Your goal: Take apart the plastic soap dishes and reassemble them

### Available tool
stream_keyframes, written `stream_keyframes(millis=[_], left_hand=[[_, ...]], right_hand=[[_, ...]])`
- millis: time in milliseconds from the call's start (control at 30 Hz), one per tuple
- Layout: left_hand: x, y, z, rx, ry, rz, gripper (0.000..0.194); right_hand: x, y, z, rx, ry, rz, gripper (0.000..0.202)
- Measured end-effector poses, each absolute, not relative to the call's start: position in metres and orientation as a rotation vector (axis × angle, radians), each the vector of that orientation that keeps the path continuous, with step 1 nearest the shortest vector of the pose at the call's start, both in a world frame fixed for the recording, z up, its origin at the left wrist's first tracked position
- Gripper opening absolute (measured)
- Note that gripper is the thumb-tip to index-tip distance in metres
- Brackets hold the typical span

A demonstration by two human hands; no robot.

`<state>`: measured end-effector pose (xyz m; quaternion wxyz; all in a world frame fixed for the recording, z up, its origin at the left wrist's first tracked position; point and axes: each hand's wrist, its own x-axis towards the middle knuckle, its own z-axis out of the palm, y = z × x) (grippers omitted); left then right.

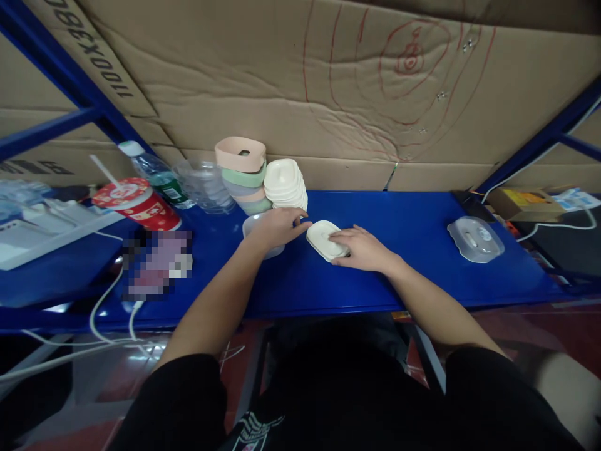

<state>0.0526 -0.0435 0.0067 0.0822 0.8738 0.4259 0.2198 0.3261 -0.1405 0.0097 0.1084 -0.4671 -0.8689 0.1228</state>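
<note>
My right hand (359, 248) grips a cream oval lid (323, 238) by its right side, fingers on top and thumb along the near edge. The lid sits low over the blue table. To its left, my left hand (282, 225) is open, fingers and thumb apart and pointing at the lid. Beneath that hand and wrist is a clear plastic container (252, 224), partly hidden. Just behind stand a stack of cream lids (285, 178) and a stack of pink, green and grey plastic pieces (241, 156).
The blue table (399, 213) ends at a cardboard wall (235, 69). To the left are clear plastic pieces (209, 185), a water bottle (164, 181), a red cup with a straw (145, 207) and white cables (101, 307). A clear lid (476, 239) lies at the right.
</note>
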Motion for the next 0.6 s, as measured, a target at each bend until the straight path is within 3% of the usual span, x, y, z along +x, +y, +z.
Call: stream_keyframes(millis=[100, 267, 467, 600], left_hand=[[0.057, -0.042, 0.003, 2.612, 1.24, 0.594, 0.025], [0.059, -0.045, 0.005, 2.589, 1.309, 0.907, 0.024], [0.05, -0.04, 0.006, 2.403, 1.395, 1.403, 0.033], [0.047, -0.034, 0.002, 2.317, 1.459, 1.49, 0.033]], right_hand=[[0.325, -0.139, 0.007, -1.335, -2.399, 0.328, 0.044], [0.331, -0.138, 0.009, -1.309, -2.072, 0.253, 0.017], [0.3, -0.101, 0.038, -1.187, -1.831, 0.056, 0.021], [0.248, -0.047, 0.057, -1.162, -1.796, 0.133, 0.028]])
